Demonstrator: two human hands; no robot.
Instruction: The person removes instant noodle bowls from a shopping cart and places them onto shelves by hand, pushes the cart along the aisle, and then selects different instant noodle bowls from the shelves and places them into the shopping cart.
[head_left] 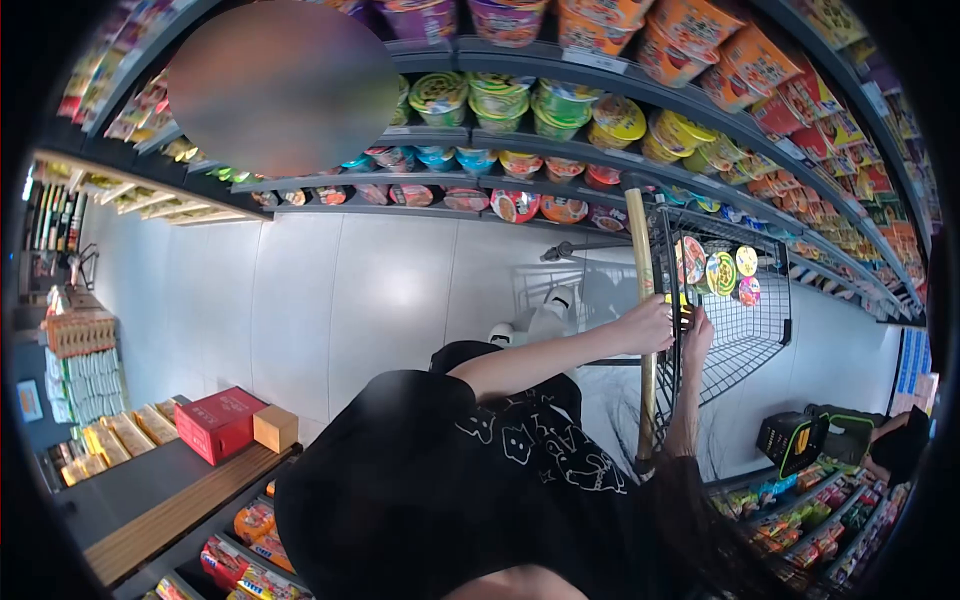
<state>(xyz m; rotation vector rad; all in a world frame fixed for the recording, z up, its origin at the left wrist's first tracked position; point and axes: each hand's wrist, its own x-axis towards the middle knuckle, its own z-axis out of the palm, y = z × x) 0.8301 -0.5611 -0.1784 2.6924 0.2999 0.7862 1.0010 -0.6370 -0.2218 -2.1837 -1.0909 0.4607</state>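
Both my hands are together at the near side of a black wire shopping cart [745, 345], just past its pale handle bar [641, 240]. My left hand [652, 326] is closed beside the bar, next to a small yellow item [678, 301]. My right hand [697, 328] is closed at the same item, over the cart's rim. The item is small and partly hidden by the fingers. Inside the basket lie a green-lidded cup [721, 273], a red cup [690, 259], a yellow cup [746, 261] and a pink cup [750, 291].
Shelves of instant noodle cups [500, 100] run along the far side. A red box [220, 424] and a small brown box [275, 428] stand at the lower left. At the right, another person [895, 445] is near a black basket [793, 442].
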